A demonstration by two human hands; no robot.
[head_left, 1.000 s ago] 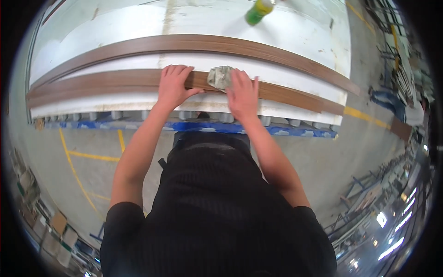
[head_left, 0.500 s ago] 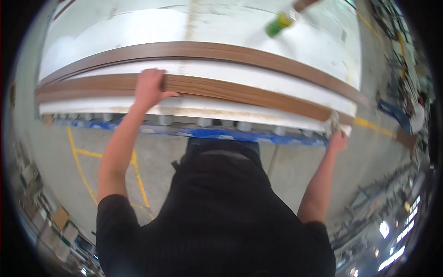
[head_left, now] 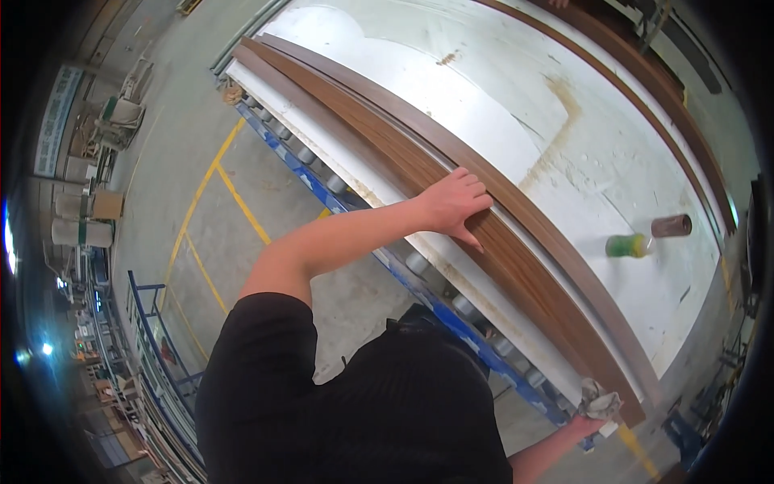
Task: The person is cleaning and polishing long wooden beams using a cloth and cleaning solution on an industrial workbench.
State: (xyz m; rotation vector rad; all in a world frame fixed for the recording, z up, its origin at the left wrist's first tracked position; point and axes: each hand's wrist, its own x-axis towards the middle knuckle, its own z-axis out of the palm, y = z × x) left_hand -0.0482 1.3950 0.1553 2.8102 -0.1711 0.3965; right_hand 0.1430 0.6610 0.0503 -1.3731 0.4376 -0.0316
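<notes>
A long brown wood-grain board lies along the near edge of a white-topped bench. My left hand grips it near the middle, fingers curled over its far side and thumb apart on the near side. At the board's right end, my right hand is closed on a crumpled greyish rag, which touches the board there. A second brown board lies just beyond the first, with a narrow gap between them along part of their length.
On the white bench top, a green bottle lies beside a brown cylinder. More brown boards run along the far side, where part of another person's hand shows. A blue roller frame supports the near edge.
My view has swung left, so the bench now slants down to the right. My left hand is still on the near board; the rag stays in my right hand at its right end.
</notes>
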